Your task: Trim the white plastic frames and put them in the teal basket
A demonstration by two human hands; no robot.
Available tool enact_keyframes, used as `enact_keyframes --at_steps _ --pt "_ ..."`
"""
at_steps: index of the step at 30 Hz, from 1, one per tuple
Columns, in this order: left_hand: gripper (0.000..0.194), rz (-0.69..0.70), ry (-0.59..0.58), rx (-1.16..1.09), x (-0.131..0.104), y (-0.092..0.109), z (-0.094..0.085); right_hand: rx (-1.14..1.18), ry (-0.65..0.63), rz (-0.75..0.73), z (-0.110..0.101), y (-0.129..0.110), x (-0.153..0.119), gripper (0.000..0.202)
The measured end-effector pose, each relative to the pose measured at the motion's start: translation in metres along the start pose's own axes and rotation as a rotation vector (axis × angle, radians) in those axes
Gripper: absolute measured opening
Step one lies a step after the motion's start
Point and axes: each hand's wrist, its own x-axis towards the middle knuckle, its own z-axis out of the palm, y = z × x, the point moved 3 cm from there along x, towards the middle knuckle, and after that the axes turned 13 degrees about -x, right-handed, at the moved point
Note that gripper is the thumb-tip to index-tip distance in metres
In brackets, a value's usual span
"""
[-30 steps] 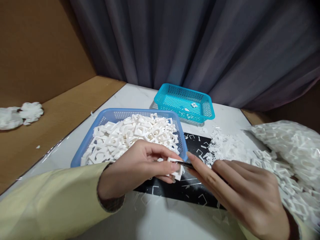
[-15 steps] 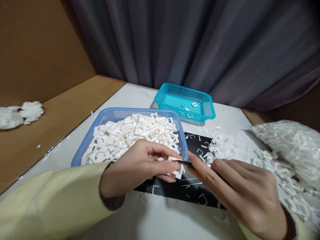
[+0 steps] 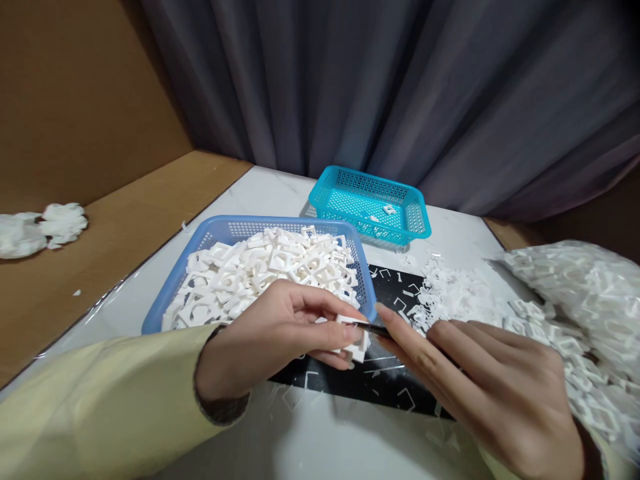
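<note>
Between thumb and fingers, my left hand [image 3: 285, 327] pinches a small white square plastic piece [image 3: 356, 352] with an opening in it, just in front of the blue basket. My right hand [image 3: 495, 380] is closed around a thin dark blade-like tool [image 3: 373, 328], its forefinger stretched along it. The tool's tip meets the upper part of the white piece, by my left thumb. Most of the tool's handle is hidden under my right fingers. Beside my left hand, the blue basket [image 3: 187, 267] holds a heap of similar white pieces.
Behind stands a turquoise basket [image 3: 367, 233] with a few white bits. A black mat [image 3: 350, 387] under my hands carries thin white trimmings. Right of it lie a pile of white scraps [image 3: 460, 293] and a clear plastic bag [image 3: 580, 287] of white pieces. A grey curtain [image 3: 320, 80] hangs behind.
My right hand has shifted slightly right and down, drawing the tool a little along the white piece. The white piece has tilted a little; my left hand keeps its grip.
</note>
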Motion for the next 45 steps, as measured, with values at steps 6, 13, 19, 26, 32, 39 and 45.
enact_keyframes --at_steps 6,13,19,26,32,39,45 --pt "0.012 -0.004 -0.011 -0.016 -0.0012 -0.0012 0.0007 0.009 -0.008 -0.011 -0.0004 -0.0002 -0.0012 0.041" --pt "0.013 -0.014 -0.005 -0.016 0.0002 -0.0012 0.0006 0.025 -0.026 -0.012 -0.001 0.0009 -0.0007 0.041" --pt "0.014 0.01 -0.007 0.022 -0.0005 -0.0021 0.0 0.02 -0.028 -0.01 -0.0019 0.0 -0.0007 0.042" --pt "0.014 0.018 0.004 0.033 0.0004 -0.0021 -0.0002 0.003 -0.009 -0.026 -0.0003 -0.0001 0.0 0.041" --pt "0.014 -0.003 -0.004 0.036 -0.0001 -0.0018 0.0005 0.008 -0.009 -0.036 -0.0006 -0.0003 0.0007 0.043" --pt "0.015 0.001 0.002 0.035 0.0006 -0.0009 0.0007 0.0 -0.016 -0.035 0.0 0.0007 -0.0001 0.043" --pt "0.014 -0.006 -0.007 0.019 -0.0008 -0.0011 0.0017 -0.004 -0.018 -0.034 -0.0005 0.0027 -0.0006 0.042"
